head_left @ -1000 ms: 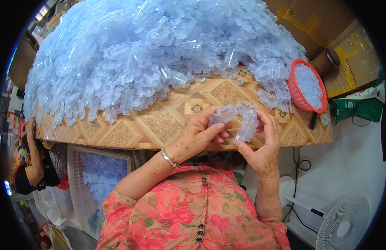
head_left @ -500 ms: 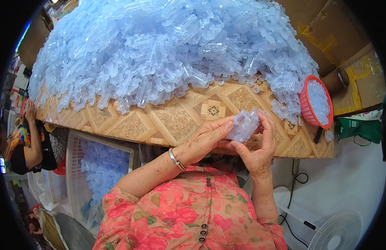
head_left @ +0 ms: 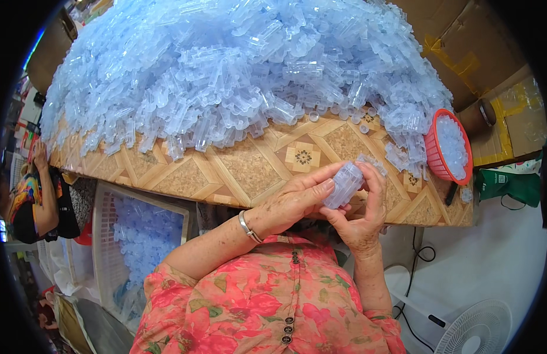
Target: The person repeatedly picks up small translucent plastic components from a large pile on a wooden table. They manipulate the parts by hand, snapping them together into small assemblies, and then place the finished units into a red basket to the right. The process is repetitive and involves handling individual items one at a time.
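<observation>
patterned tan table top (head_left: 250,168) with diamond tiles, white floor (head_left: 492,259) at right, white fan (head_left: 477,327) at lower right, black cable (head_left: 418,259) trailing down, brown cardboard boxes (head_left: 462,41) behind, white slatted crate (head_left: 105,248) at left, even daylight

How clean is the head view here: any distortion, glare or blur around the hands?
Head view: strong fisheye, the table edge bows and a black rim rings the frame; light is even and soft, no harsh glare on the plastic pile; both hands, left hand and right hand, and the clear piece are sharp.
</observation>
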Demonstrator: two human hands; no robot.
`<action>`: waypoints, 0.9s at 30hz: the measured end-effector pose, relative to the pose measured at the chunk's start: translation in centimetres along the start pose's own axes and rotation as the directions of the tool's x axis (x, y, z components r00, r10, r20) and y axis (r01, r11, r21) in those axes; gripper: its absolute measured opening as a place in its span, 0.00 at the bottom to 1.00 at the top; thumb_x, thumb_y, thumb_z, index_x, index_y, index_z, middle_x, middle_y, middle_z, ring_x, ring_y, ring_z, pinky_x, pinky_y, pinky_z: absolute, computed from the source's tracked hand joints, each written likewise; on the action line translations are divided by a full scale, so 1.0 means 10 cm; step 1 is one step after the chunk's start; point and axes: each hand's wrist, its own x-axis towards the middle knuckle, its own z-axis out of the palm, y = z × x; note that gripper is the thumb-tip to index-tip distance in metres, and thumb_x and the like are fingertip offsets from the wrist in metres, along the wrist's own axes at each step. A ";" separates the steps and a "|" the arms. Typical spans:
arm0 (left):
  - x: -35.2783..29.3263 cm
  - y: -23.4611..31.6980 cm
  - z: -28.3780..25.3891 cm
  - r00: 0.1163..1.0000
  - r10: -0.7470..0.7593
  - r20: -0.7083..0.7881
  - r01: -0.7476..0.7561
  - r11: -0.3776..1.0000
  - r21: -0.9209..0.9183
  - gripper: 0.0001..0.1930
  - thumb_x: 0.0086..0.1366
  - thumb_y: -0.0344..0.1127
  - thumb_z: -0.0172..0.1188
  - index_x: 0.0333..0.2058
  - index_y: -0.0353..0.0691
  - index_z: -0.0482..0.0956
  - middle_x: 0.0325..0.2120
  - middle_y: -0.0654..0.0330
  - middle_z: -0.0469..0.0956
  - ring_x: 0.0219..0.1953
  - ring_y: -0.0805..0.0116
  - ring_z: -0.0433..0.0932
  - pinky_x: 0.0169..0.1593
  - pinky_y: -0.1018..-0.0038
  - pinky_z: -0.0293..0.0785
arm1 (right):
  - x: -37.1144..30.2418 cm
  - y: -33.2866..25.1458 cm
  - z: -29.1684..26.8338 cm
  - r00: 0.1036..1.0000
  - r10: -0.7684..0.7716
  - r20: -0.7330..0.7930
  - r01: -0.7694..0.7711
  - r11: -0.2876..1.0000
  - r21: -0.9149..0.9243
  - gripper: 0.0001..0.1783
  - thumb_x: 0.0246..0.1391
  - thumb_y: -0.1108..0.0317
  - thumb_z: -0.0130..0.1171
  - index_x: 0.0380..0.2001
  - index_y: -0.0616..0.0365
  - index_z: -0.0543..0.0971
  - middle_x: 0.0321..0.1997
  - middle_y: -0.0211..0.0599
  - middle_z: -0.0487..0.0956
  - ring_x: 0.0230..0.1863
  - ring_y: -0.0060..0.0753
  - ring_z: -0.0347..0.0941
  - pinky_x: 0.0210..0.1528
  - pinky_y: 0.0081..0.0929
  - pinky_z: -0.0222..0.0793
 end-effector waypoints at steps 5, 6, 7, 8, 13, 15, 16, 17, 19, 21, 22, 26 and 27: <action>-0.01 0.02 0.01 1.000 0.016 0.013 -0.017 0.997 0.081 0.34 0.81 0.48 0.50 0.77 0.44 0.52 0.66 0.58 0.69 0.60 0.66 0.76 0.62 0.68 0.76 | 0.03 0.03 -0.02 0.999 -0.034 0.017 0.034 0.999 -0.001 0.49 0.37 0.59 0.84 0.63 0.59 0.71 0.63 0.49 0.75 0.62 0.51 0.74 0.60 0.42 0.74; -0.02 0.02 0.01 1.000 0.026 0.010 -0.027 0.995 0.091 0.34 0.81 0.49 0.50 0.78 0.44 0.51 0.66 0.58 0.69 0.60 0.67 0.76 0.62 0.68 0.76 | 0.04 0.03 -0.02 0.999 -0.034 0.026 0.034 0.999 0.017 0.49 0.37 0.59 0.84 0.63 0.59 0.71 0.63 0.49 0.75 0.62 0.51 0.73 0.60 0.43 0.74; -0.03 0.02 0.00 1.000 0.010 0.002 -0.010 0.994 0.111 0.34 0.80 0.50 0.50 0.78 0.45 0.52 0.66 0.58 0.69 0.61 0.66 0.75 0.63 0.68 0.75 | 0.06 0.03 -0.02 0.998 -0.049 0.031 0.050 0.998 -0.025 0.49 0.37 0.59 0.84 0.63 0.59 0.71 0.63 0.50 0.75 0.62 0.52 0.73 0.61 0.44 0.73; -0.01 -0.03 0.01 1.000 -0.004 -0.009 0.005 0.991 0.131 0.35 0.80 0.50 0.50 0.78 0.46 0.52 0.67 0.58 0.69 0.62 0.66 0.75 0.64 0.68 0.74 | 0.04 0.02 -0.06 0.997 -0.066 0.035 0.068 0.995 -0.066 0.49 0.38 0.59 0.84 0.63 0.60 0.71 0.63 0.50 0.75 0.62 0.52 0.73 0.62 0.44 0.72; 0.04 -0.26 -0.04 0.899 0.438 0.016 -0.319 0.627 0.711 0.36 0.78 0.45 0.53 0.77 0.39 0.50 0.65 0.51 0.71 0.61 0.58 0.76 0.65 0.65 0.71 | -0.02 0.08 0.09 1.000 -0.017 0.002 0.018 0.998 -0.058 0.45 0.44 0.58 0.80 0.63 0.65 0.70 0.63 0.54 0.74 0.63 0.58 0.71 0.67 0.50 0.67; 0.01 -0.16 -0.01 0.890 0.446 0.099 -0.331 0.481 0.812 0.35 0.76 0.42 0.56 0.74 0.37 0.54 0.60 0.45 0.75 0.60 0.50 0.77 0.65 0.61 0.70 | -0.20 0.27 0.17 0.999 -0.011 -0.041 0.013 0.998 0.053 0.44 0.53 0.58 0.74 0.68 0.65 0.67 0.65 0.53 0.70 0.66 0.54 0.69 0.69 0.45 0.64; -0.01 -0.10 0.01 0.924 0.375 0.071 -0.257 0.473 0.843 0.33 0.75 0.41 0.57 0.72 0.37 0.57 0.57 0.44 0.75 0.58 0.47 0.77 0.63 0.59 0.71 | -0.15 0.22 0.21 0.998 -0.014 -0.055 0.014 1.000 0.006 0.42 0.52 0.58 0.74 0.65 0.65 0.69 0.63 0.54 0.72 0.64 0.56 0.70 0.68 0.47 0.65; -0.03 -0.03 0.01 0.953 0.302 0.036 -0.179 0.462 0.868 0.31 0.74 0.40 0.58 0.69 0.36 0.60 0.55 0.43 0.76 0.56 0.45 0.78 0.62 0.57 0.71 | -0.12 0.15 0.22 0.997 -0.016 -0.071 0.013 0.999 -0.042 0.40 0.50 0.58 0.74 0.62 0.65 0.71 0.62 0.54 0.73 0.61 0.58 0.72 0.67 0.50 0.65; -0.04 0.03 -0.03 0.973 0.231 0.022 -0.101 0.336 0.936 0.27 0.71 0.39 0.59 0.65 0.36 0.65 0.49 0.42 0.77 0.52 0.41 0.78 0.58 0.53 0.72 | -0.07 0.05 0.12 1.000 0.012 -0.022 -0.014 0.995 -0.094 0.37 0.50 0.61 0.73 0.61 0.66 0.72 0.60 0.53 0.74 0.58 0.57 0.73 0.64 0.50 0.66; -0.05 0.03 -0.15 0.973 0.224 0.058 -0.081 0.095 0.992 0.24 0.69 0.39 0.62 0.60 0.37 0.69 0.44 0.42 0.77 0.48 0.40 0.77 0.52 0.50 0.73 | -0.04 -0.01 -0.01 0.991 0.072 0.110 -0.062 0.993 -0.099 0.35 0.53 0.67 0.69 0.63 0.66 0.71 0.61 0.50 0.74 0.58 0.52 0.73 0.61 0.45 0.67; -0.04 -0.03 -0.21 0.925 0.329 0.191 -0.201 -0.002 0.980 0.24 0.63 0.37 0.66 0.55 0.37 0.71 0.43 0.45 0.75 0.46 0.42 0.77 0.48 0.52 0.73 | 0.03 -0.07 -0.01 0.999 -0.034 0.019 0.036 0.993 -0.112 0.18 0.59 0.68 0.67 0.51 0.62 0.82 0.47 0.53 0.83 0.49 0.59 0.79 0.54 0.46 0.74; -0.01 -0.08 -0.24 0.874 0.437 0.213 -0.209 -0.059 0.976 0.23 0.60 0.34 0.69 0.53 0.37 0.74 0.47 0.49 0.73 0.47 0.44 0.77 0.48 0.54 0.73 | 0.03 0.17 -0.12 0.945 -0.104 0.309 0.171 0.965 -0.198 0.20 0.59 0.65 0.69 0.52 0.63 0.82 0.47 0.54 0.83 0.49 0.61 0.79 0.55 0.47 0.74; -0.02 -0.06 -0.21 0.886 0.429 0.176 -0.168 -0.056 0.984 0.22 0.60 0.33 0.69 0.52 0.37 0.75 0.48 0.49 0.72 0.47 0.44 0.76 0.49 0.54 0.73 | 0.02 0.18 -0.11 0.952 -0.083 0.295 0.147 0.968 -0.201 0.20 0.58 0.64 0.69 0.51 0.63 0.82 0.47 0.54 0.83 0.49 0.61 0.78 0.55 0.47 0.74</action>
